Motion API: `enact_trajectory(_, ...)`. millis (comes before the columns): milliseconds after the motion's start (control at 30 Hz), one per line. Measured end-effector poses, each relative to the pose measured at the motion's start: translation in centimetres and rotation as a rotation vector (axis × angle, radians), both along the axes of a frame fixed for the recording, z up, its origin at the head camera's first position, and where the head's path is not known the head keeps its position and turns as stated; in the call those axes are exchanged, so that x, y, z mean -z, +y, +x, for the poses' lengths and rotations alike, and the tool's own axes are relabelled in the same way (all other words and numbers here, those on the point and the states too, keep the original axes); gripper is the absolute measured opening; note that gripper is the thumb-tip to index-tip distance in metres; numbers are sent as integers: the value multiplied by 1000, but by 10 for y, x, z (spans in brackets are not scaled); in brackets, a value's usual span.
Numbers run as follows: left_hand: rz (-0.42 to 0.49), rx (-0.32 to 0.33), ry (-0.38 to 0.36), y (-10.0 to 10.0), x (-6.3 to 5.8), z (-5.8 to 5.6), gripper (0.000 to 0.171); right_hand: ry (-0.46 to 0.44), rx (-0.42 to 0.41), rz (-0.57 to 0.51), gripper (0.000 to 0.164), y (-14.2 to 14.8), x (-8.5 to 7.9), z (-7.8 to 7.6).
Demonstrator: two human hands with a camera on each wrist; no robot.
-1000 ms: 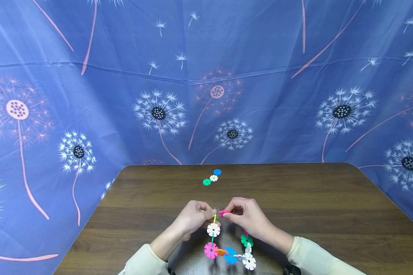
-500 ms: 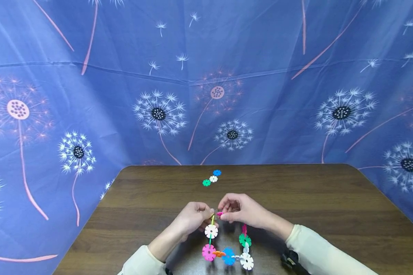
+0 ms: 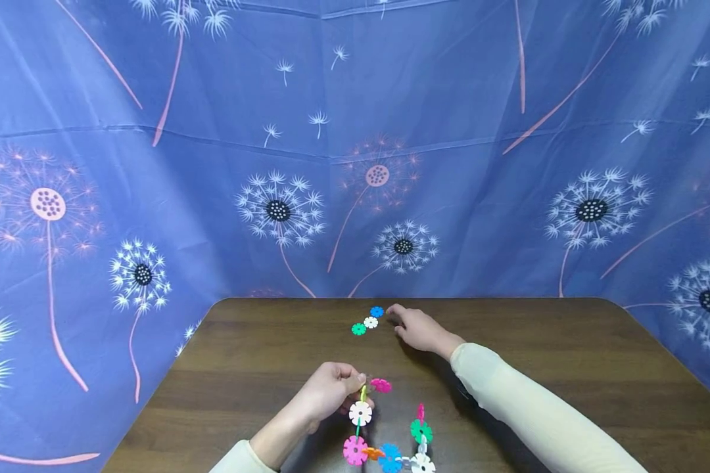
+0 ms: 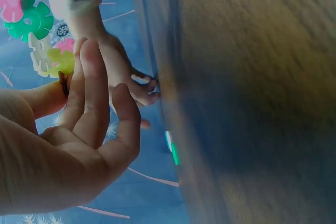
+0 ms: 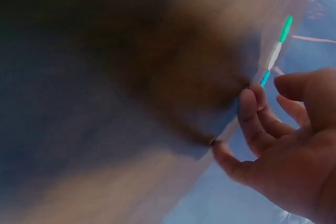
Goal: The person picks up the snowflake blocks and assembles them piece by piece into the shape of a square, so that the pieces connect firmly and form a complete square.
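Note:
My left hand [image 3: 330, 393] pinches one end of a chain of notched interlocking discs, with a small brown disc [image 4: 63, 83] edge-on at the fingertips. A yellow disc [image 4: 61, 62] and a pink disc [image 3: 381, 385] join there. From there the chain bends down through a white disc [image 3: 360, 413], a pink one, orange and blue, then up through white and green to a pink end. My right hand [image 3: 423, 330] reaches over the far part of the table, fingers loosely bent and holding nothing. Its fingertips are just right of a blue disc [image 3: 377, 312].
The blue disc lies in a slanting row with a white disc [image 3: 371, 322] and a green disc [image 3: 358, 329] on the brown wooden table [image 3: 260, 368]. Behind the table's far edge hangs a blue cloth [image 3: 479, 217] with a dandelion print.
My right hand has let go of the pink disc at the chain's end and moved away to the far discs. My left hand keeps its pinch. The head view has tilted up slightly.

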State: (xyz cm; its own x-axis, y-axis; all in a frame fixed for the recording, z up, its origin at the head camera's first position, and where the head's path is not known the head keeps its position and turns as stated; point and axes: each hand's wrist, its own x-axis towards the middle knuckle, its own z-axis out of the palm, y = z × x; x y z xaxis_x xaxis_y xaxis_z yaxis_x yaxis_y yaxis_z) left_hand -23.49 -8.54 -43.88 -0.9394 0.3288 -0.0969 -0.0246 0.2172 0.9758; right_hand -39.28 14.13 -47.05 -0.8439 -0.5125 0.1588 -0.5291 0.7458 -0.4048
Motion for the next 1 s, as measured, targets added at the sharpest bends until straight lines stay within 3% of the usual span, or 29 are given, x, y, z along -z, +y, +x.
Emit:
enact_trajectory(200,-11,3,6,0,2,1,29,-2,44,214,47,-21,1,-16)
enact_trajectory(600,-20,5,7,2,5,3,28,-83,102,398,45,-35,-1,-34)
enact_trajectory(833,-34,2,-5,0,4,0,29,-15,55,331,19,-29,0,-40)
enact_trajectory(900,-40,-1,-8,-1,3,0,28,-49,47,303,15,-25,-4,-40)
enact_trajectory(1000,-40,1,-7,-1,2,-1,28,-166,33,235,14,-18,-10,-38)
